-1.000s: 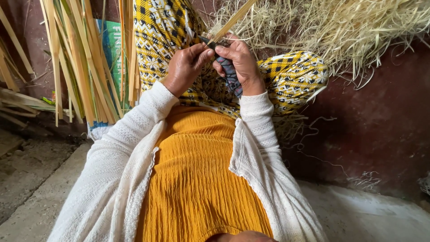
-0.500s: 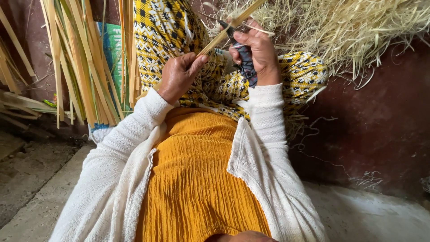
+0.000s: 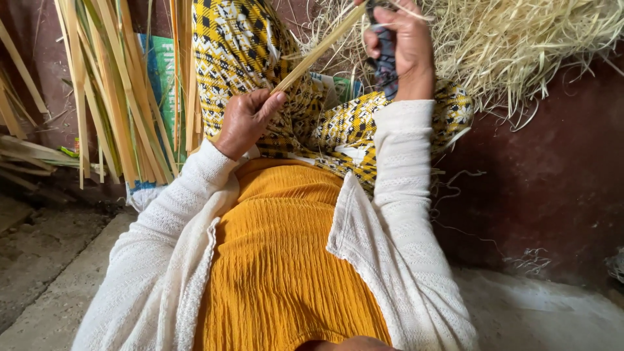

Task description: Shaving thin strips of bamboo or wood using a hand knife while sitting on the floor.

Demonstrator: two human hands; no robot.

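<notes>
My left hand (image 3: 246,121) pinches the near end of a thin pale bamboo strip (image 3: 318,49) above my lap, which is covered by a yellow and black checked cloth (image 3: 240,45). The strip slants up to the right toward my right hand (image 3: 403,49). That hand is raised near the top edge and grips a dark wrapped knife handle (image 3: 386,55); the blade is hidden. Both arms wear white knit sleeves over a mustard yellow top (image 3: 286,260).
A bundle of long green and tan bamboo strips (image 3: 110,84) leans at the left. A heap of fine pale shavings (image 3: 520,39) lies at the upper right against a dark red wall (image 3: 552,182). Grey concrete floor (image 3: 39,260) runs along the left.
My right hand has moved up and away from my left hand with the knife handle, running along the strip. My left hand has stayed low, holding the strip's near end.
</notes>
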